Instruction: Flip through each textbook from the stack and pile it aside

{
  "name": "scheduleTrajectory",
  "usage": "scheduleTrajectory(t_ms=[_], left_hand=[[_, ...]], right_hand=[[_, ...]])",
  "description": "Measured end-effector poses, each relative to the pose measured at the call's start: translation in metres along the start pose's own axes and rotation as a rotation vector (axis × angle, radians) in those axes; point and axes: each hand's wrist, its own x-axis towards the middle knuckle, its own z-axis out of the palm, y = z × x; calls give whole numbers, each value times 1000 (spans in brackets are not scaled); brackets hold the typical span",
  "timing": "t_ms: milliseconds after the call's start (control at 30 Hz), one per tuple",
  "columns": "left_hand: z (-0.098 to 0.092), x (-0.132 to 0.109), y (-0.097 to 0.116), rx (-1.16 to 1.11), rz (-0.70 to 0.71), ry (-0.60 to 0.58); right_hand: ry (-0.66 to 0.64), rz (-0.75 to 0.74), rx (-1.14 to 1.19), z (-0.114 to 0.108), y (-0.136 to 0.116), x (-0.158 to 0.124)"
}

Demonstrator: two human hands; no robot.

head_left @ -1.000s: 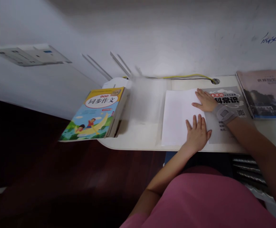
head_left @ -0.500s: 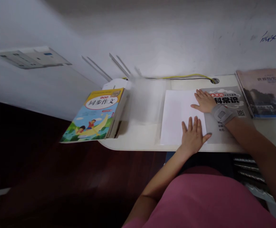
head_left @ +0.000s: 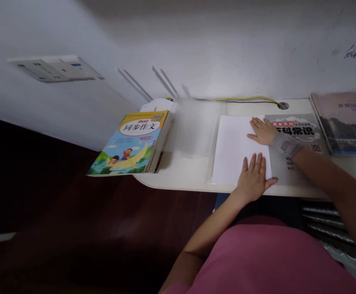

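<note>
- The white sheet lies flat on the desk, and everything else here is placed relative to it.
- The left hand rests palm down on the sheet's near right corner, fingers spread and flat, thumb out to the right. It pinches nothing. Judging by the pose, it presses the paper against the desk so it stays flat and does not slide.
- The right hand lies on the sheet's far right edge, fingers straight and close together, also flat with nothing gripped. It seems to pin that edge where the sheet overlaps the grey book.
- A grey band wraps the right wrist, just right of the sheet.
- The grey book lies partly under the sheet's right side; the sheet looks like a cover or wrapper laid along its edge, though I cannot tell whether the two are joined.
- Further right of the sheet, well apart, a pink-covered book lies flat near the wall.
- Left of the sheet, a pile of books topped by a colourful picture book overhangs the desk's left end, set aside clear of the hands.
- Between that pile and the sheet stands something clear and blurred; I cannot tell what it is.
- Beyond the sheet, a yellow cable runs along the wall to a hole in the desk.
</note>
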Motion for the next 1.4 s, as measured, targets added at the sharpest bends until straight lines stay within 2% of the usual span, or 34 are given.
scheduleTrajectory(t_ms=[133, 200, 233, 333, 400, 467, 533, 633, 700, 767, 833, 900, 967, 1100, 1300, 1400], left_hand=[[-10, -33, -18, -203, 207, 14], [-17, -53, -36, -355, 193, 117], [-19, -62, -47, -420, 116, 210], [-21, -82, -86, -560, -248, 514], [-18, -88, -108, -638, -415, 575], [-13, -89, -122, -670, -454, 496], [-10, -86, -125, -622, -397, 357], [-9, -78, -116, -421, -315, 187], [-11, -74, -107, -258, -310, 116], [-12, -71, -101, -127, -310, 68], [-14, -70, -98, -42, -298, 30], [-14, -70, -97, 4, -294, 7], [-14, -71, -97, 19, -291, -3], [-14, -73, -97, -4, -287, 21], [-12, -76, -93, -28, -291, 49], [-15, -80, -96, -52, -275, 57]], right_hand=[[81, 32, 8, -2, -9, 12], [101, -58, 21, 0, -25, 4], [100, -142, 31, 1, -35, -1], [83, -460, 62, 6, -69, -11], [78, -576, 71, 7, -88, -8], [100, -574, 83, 5, -100, 1], [140, -523, 126, -2, -106, 10], [228, -442, 225, -17, -113, 13], [261, -502, 243, -24, -120, 7], [200, -662, 212, -23, -128, -2], [71, -790, 174, -17, -134, -8], [-29, -832, 152, -10, -136, -9], [-65, -834, 142, -4, -133, -2], [-83, -785, 120, -1, -114, 35], [-104, -560, 96, -2, -81, 121], [-84, -498, 97, 1, -72, 146]])
